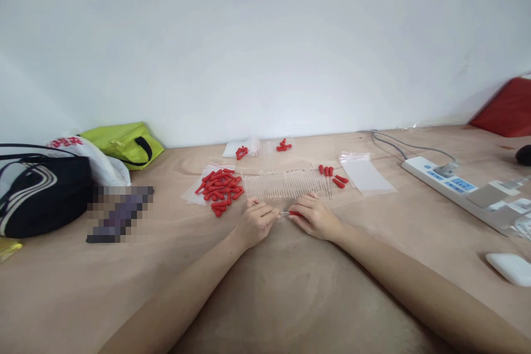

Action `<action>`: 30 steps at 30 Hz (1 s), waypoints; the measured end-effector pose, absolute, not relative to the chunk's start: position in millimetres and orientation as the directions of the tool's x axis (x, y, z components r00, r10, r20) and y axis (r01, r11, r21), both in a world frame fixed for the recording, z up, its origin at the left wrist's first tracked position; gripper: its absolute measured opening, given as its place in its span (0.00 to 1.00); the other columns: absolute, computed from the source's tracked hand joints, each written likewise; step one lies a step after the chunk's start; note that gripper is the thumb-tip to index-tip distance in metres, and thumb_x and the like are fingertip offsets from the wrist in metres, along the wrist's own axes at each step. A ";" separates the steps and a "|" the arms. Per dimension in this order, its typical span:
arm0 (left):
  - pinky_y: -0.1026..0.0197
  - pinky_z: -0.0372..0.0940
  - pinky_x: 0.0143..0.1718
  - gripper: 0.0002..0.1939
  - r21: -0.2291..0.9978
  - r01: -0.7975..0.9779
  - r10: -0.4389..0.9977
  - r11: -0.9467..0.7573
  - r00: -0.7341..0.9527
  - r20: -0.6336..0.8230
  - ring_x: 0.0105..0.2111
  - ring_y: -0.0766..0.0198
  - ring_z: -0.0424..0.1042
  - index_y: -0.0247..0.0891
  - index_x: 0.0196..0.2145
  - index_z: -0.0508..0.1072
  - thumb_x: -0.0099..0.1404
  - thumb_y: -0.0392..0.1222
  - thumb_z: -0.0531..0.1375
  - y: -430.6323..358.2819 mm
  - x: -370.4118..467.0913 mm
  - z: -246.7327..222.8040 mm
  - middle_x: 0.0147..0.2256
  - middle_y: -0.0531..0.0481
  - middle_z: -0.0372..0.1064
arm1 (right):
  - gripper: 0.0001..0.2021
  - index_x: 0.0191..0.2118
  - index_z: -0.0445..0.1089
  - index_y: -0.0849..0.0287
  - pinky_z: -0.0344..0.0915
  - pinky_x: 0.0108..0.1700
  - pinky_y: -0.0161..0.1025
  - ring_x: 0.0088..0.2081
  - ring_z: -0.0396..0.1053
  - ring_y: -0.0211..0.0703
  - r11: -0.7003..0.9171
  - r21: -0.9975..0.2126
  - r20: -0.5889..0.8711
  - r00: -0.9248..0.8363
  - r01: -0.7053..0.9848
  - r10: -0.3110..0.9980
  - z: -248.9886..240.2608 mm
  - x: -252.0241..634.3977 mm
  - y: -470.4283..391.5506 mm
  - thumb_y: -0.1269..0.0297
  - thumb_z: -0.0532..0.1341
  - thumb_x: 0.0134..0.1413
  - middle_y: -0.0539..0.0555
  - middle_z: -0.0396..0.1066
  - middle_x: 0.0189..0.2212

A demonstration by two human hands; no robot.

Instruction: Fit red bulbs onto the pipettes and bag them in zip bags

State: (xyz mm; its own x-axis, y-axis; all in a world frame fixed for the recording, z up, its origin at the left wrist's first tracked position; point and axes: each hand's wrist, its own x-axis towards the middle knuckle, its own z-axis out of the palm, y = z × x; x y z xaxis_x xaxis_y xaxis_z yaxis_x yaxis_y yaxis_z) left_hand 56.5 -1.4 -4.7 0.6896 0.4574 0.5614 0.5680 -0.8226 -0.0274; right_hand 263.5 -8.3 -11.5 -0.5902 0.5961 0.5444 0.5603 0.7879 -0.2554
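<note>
Pinching a tube (284, 213) in the left hand (256, 222) and a red bulb (294, 213), at its other end, in the right hand (314, 217), over the worktop (269, 298). Just beyond, a row of tubes (277, 184); left of it, a heap of bulbs (219, 183) on a clear bag (193, 193); right of it, loose bulbs (339, 182), then a flat bag (367, 174). Farther right, a power strip (437, 176); far left, a black bag (53, 199) and a green bag (122, 141).
</note>
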 end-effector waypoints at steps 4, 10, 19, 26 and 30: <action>0.59 0.52 0.35 0.13 -0.022 0.565 0.460 -0.825 0.693 0.555 0.25 0.68 0.66 0.38 0.33 0.70 0.67 0.38 0.47 0.0 57.4 -6.9 0.24 0.51 0.70 | 0.11 0.34 0.68 0.59 0.53 0.35 0.40 0.32 0.64 0.42 0.790 -0.254 0.551 -0.588 0.558 0.592 -12.5 261.2 -8.6 0.64 0.49 0.57 0.56 0.69 0.28; 0.59 0.53 0.36 0.13 0.061 0.552 0.482 -0.832 0.662 0.574 0.26 0.67 0.68 0.37 0.33 0.71 0.66 0.39 0.48 0.2 59.2 -5.9 0.25 0.51 0.72 | 0.10 0.35 0.68 0.59 0.58 0.37 0.41 0.33 0.66 0.42 0.782 -0.370 0.537 -0.571 0.502 0.621 -7.2 263.4 -6.2 0.64 0.51 0.56 0.56 0.70 0.30; 0.59 0.59 0.38 0.14 0.310 0.519 0.589 -0.796 0.549 0.594 0.29 0.65 0.71 0.39 0.38 0.72 0.65 0.45 0.50 4.8 62.1 -3.6 0.28 0.49 0.74 | 0.12 0.37 0.61 0.56 0.65 0.37 0.38 0.32 0.66 0.38 0.464 -0.886 0.457 -0.129 0.028 0.880 -10.6 239.6 -7.1 0.56 0.58 0.49 0.52 0.66 0.30; 0.58 0.62 0.39 0.13 0.341 0.557 0.635 -0.758 0.506 0.584 0.35 0.63 0.71 0.37 0.44 0.69 0.63 0.43 0.53 3.7 61.0 -0.7 0.32 0.48 0.73 | 0.19 0.45 0.65 0.57 0.61 0.29 0.34 0.25 0.61 0.35 0.335 -0.936 0.347 0.110 0.111 0.932 13.2 271.1 30.8 0.59 0.57 0.45 0.47 0.63 0.23; 0.58 0.62 0.38 0.09 0.331 0.590 0.656 -0.736 0.503 0.562 0.34 0.63 0.70 0.38 0.37 0.72 0.62 0.40 0.54 4.1 62.3 -2.1 0.32 0.49 0.73 | 0.20 0.44 0.68 0.60 0.58 0.26 0.34 0.22 0.62 0.36 0.005 -0.917 0.133 0.295 0.399 0.946 20.3 322.5 65.3 0.63 0.58 0.40 0.48 0.66 0.21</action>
